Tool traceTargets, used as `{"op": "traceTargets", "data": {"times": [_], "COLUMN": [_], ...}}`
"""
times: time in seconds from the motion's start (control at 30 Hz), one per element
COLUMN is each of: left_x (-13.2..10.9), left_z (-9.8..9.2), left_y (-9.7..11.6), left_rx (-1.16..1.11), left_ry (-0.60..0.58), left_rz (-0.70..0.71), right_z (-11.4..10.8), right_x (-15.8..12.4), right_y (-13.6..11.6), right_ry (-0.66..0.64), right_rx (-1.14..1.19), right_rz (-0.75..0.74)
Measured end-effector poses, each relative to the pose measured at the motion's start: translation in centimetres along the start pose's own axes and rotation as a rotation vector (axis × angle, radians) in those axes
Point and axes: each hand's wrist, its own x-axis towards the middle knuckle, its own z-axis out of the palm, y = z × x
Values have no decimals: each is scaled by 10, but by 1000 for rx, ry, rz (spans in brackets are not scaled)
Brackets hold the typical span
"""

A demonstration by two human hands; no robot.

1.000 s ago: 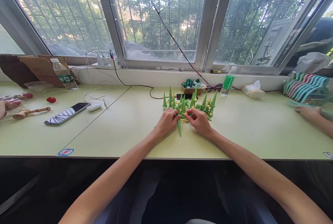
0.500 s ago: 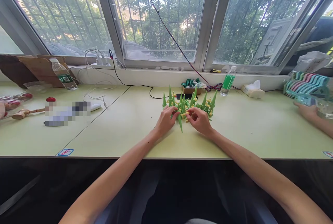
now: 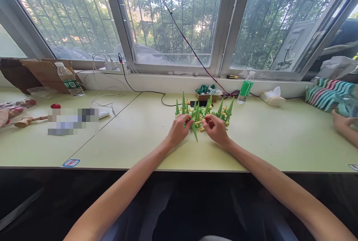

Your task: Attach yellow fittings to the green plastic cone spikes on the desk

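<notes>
A heap of green cone-shaped spikes with small yellow fittings lies on the pale green table in front of me. My left hand is pinched on one green spike, whose tip points down toward me. My right hand is closed in a pinch at that spike's yellow fitting, right beside the left hand. Both hands rest at the near edge of the heap.
A green bottle, a tissue pack and a black cable lie behind the heap. To the left are a blurred flat thing, a water bottle and a cardboard box. Another person's hand works by coloured hangers at right.
The spike in my hands has lifted and turned slightly, its tip swinging to the right. The other person's hand at right has moved further right and back.
</notes>
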Motion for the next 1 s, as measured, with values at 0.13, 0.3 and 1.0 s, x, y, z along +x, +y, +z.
{"op": "traceTargets", "data": {"times": [0.13,0.3,1.0], "left_x": [0,0,-1], "left_z": [-1,-1,-1], "left_y": [1,2,0], "left_rx": [3,7,12], "left_ry": [3,4,18], "left_rz": [0,-2,-7], "right_z": [1,1,1], "right_x": [0,0,0], "right_y": [1,1,6], "right_ry": [-30,-57,-143], "right_rx": [-2,20,54], "right_rz": [8,28,12]}}
